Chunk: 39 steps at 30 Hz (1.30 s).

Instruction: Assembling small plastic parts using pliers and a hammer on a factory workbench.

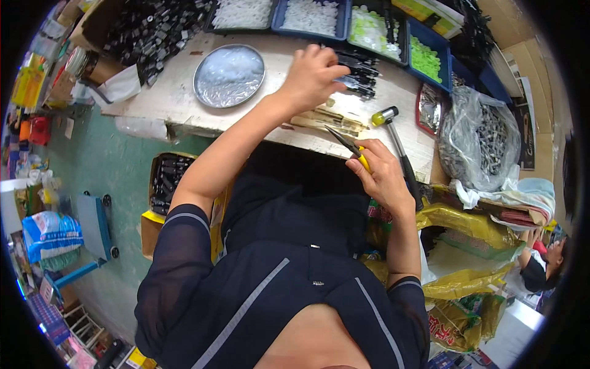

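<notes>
My left hand (312, 77) hovers at the near side of a pile of slim black parts (361, 72) on the white workbench (172, 80). Its fingers are bent and spaced apart, with a gap between thumb and forefinger; I see nothing held there. In my right hand (382, 169), at the bench's front edge, is a pair of needle-nose pliers (346, 141) with yellow grips, its dark tips pointing up and left. A hammer (396, 136) with a yellow-faced head and black handle lies just right of that hand. Between both hands sits a worn wooden block (332, 120).
A round metal dish (229, 77) lined with clear plastic stands left. Behind are trays of white pieces (307, 15) and green pieces (424, 60), plus heaped black parts (153, 37). A bag of metal parts (482, 138) fills the right side. An open box (166, 184) stands below the bench.
</notes>
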Motion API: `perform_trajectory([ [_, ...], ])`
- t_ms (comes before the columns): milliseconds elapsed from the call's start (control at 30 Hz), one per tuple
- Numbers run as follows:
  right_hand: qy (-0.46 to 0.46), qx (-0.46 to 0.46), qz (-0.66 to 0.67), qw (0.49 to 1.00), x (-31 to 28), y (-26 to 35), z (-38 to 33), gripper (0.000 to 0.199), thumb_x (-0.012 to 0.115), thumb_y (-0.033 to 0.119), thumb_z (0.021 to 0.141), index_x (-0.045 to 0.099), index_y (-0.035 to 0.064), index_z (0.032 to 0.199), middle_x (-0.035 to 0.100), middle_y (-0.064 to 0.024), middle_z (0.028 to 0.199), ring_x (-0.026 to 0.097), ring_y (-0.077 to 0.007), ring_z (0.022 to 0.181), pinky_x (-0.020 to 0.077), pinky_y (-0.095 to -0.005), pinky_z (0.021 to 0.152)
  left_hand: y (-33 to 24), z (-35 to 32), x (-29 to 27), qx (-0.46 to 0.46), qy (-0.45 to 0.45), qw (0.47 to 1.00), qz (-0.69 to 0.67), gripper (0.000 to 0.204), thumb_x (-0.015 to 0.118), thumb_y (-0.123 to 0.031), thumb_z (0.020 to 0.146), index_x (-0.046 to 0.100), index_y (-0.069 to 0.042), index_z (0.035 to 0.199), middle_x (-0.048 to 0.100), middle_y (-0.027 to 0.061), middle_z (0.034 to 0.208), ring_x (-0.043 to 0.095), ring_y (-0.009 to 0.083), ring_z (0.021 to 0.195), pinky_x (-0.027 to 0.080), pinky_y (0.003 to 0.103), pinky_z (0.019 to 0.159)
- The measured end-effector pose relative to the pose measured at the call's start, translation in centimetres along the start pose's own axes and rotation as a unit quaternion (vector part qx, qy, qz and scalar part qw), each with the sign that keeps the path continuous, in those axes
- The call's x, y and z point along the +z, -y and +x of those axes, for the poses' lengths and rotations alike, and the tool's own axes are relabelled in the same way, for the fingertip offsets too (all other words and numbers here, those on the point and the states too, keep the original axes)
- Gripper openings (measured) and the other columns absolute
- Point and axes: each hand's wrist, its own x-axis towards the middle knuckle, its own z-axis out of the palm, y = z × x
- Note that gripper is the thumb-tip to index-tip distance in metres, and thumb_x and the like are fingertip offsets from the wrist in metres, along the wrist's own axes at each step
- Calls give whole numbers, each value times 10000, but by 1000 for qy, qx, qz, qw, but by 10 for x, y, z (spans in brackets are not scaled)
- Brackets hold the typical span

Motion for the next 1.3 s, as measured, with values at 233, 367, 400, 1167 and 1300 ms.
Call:
perform_trajectory([
  [233, -25, 39, -7, 999, -7, -10, -11, 240, 618, 189, 795, 572, -46, 805, 576, -152, 907, 538, -317, 832, 441, -371, 723, -16, 36, 51, 14, 146, 982, 123, 233, 708, -182, 621, 660, -75, 821, 443, 91, 1050, 379, 270, 1000, 327, 384, 787],
  [367, -35, 46, 1, 998, -7, -16, -10, 248, 605, 195, 810, 576, -51, 817, 577, -158, 909, 542, -319, 836, 442, -371, 725, 17, 16, 37, 11, 7, 1000, -20, 159, 650, -87, 676, 587, -3, 796, 501, 141, 975, 482, 315, 891, 402, 412, 753],
  [400, -29, 55, 13, 998, -6, -16, -9, 255, 598, 199, 817, 577, -54, 822, 576, -161, 909, 543, -321, 835, 443, -371, 726, 22, 10, 25, -40, -8, 995, -94, 161, 652, -75, 694, 576, 11, 806, 515, 142, 941, 508, 300, 861, 420, 386, 746],
  [1167, -29, 37, 66, 997, 2, 6, 26, 260, 545, 187, 853, 562, -72, 847, 563, -193, 999, 527, -337, 910, 421, -387, 802, -55, -52, -59, -364, 55, 755, -543, 308, 543, -214, 890, 513, -35, 1138, 525, -2, 705, 485, 33, 553, 402, 161, 446],
  [1300, -30, 37, 64, 997, 4, 8, 24, 260, 546, 186, 852, 564, -73, 851, 565, -196, 996, 529, -339, 903, 421, -388, 802, -57, -56, -57, -355, 46, 777, -518, 286, 550, -208, 886, 542, -19, 1101, 548, 6, 721, 501, 41, 565, 406, 168, 460],
])
